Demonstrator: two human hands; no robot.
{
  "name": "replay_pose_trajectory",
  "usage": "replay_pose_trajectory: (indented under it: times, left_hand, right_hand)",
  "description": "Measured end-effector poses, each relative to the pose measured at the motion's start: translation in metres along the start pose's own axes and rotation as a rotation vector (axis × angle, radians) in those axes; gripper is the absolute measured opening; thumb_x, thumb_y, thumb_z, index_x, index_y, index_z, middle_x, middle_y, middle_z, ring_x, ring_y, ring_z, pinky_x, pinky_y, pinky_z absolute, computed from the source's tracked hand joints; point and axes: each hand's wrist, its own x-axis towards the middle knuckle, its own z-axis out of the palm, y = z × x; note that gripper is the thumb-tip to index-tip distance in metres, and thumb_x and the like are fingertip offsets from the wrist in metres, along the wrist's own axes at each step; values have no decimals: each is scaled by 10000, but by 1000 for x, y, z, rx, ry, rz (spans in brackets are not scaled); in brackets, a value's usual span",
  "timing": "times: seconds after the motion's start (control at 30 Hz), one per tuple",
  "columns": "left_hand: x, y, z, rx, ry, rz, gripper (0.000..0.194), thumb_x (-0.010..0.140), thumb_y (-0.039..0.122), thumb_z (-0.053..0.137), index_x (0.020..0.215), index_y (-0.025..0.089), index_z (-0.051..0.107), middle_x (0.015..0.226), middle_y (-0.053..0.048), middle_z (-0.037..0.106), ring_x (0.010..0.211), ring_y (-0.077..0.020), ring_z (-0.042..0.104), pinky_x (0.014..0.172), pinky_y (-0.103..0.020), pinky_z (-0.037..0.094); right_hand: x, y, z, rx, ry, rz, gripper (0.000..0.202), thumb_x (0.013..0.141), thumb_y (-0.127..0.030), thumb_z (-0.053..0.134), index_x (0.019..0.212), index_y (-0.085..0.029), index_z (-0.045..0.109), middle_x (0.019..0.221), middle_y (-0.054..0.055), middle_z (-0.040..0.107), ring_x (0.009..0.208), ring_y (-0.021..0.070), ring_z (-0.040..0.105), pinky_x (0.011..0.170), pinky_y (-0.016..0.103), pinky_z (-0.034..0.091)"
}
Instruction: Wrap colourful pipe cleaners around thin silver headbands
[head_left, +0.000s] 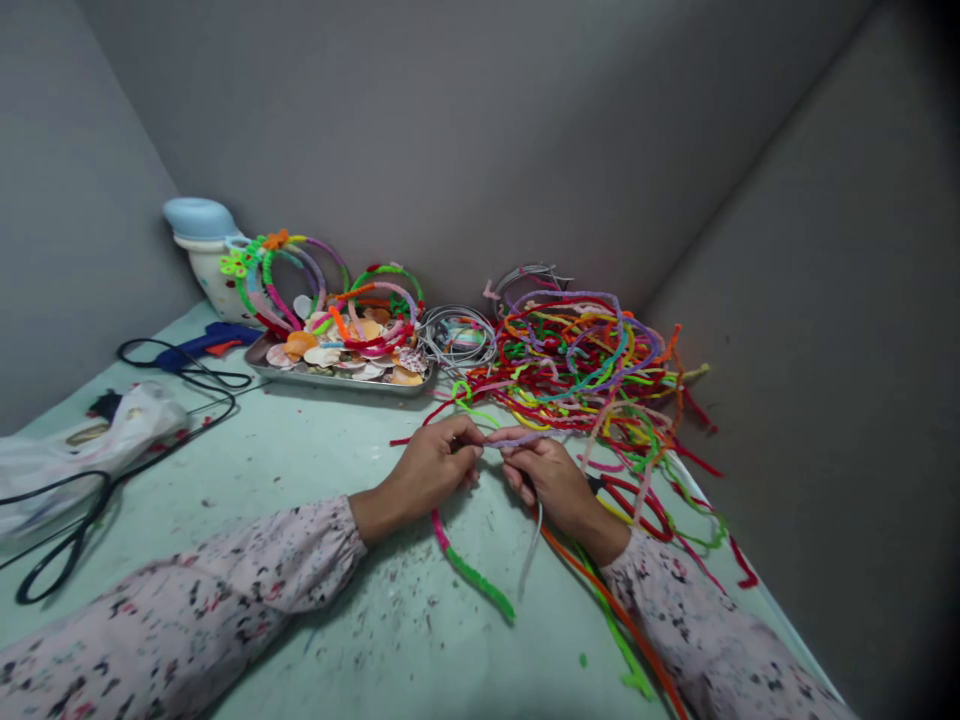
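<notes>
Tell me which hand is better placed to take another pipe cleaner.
Probably the right hand: though holding a lavender pipe cleaner, it is nearer the pipe-cleaner pile than the left hand.

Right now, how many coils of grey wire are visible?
2: the front coil is just right of the metal tray; the rear coil is behind the pipe-cleaner pile, partly covered. Others may be hidden under the pile.

Legible inscriptions: we read none. Blue-lidded container: coloured spots, in which we make out no lettering. Blue tool with black cord: no marking readable to us. White plastic bag: no print we can decipher.
</notes>
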Motion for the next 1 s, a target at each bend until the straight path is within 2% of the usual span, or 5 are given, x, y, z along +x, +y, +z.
replay_pose_trajectory:
  times: [0.23, 0.33, 0.53, 0.73, 1.0]
  left_hand:
    - [-1, -3, 2, -9, 40, -18, 140, 782, 251, 540, 892, 165, 552, 594, 24, 577, 507, -106, 558, 491, -213, 440]
    - [0, -3, 2, -97, 21, -61, 189, 800, 305, 527, 927, 167, 548, 612, 22, 569, 499, -105, 556, 452, -204, 434]
    - [4, 1, 0, -135, -26, -179, 304, 813, 444, 516, 716, 156, 505, 559, 16, 532, 422, -90, 521, 376, -182, 394]
    - [7, -2, -4, -103, -82, -206, 317, 803, 452, 536, 692, 156, 507, 485, 20, 521, 376, -71, 463, 358, -162, 338]
    - [9, -4, -3, -20, -81, -201, 294, 806, 441, 517, 726, 158, 509, 489, 35, 507, 358, -70, 443, 351, -172, 323]
  right_hand:
    - [-1, -1, 0, -32, 19, 34, 307, 755, -229, 503, 1027, -149, 622, 466, -75, 499, 321, 53, 368, 335, 159, 267]
    - [-1, -1, 0, -41, 22, 33, 291, 765, -251, 506, 1012, -153, 626, 465, -74, 494, 320, 54, 364, 331, 161, 259]
    - [-3, 0, 1, -88, 17, 7, 274, 761, -243, 502, 984, -153, 634, 478, -71, 504, 330, 51, 373, 345, 164, 264]
    - [-5, -1, 1, -85, -1, -17, 271, 774, -244, 493, 1007, -162, 603, 478, -81, 493, 332, 56, 362, 348, 167, 255]
    - [-2, -1, 3, -34, -5, 5, 265, 767, -266, 518, 1019, -187, 524, 463, -100, 493, 318, 66, 350, 331, 168, 228]
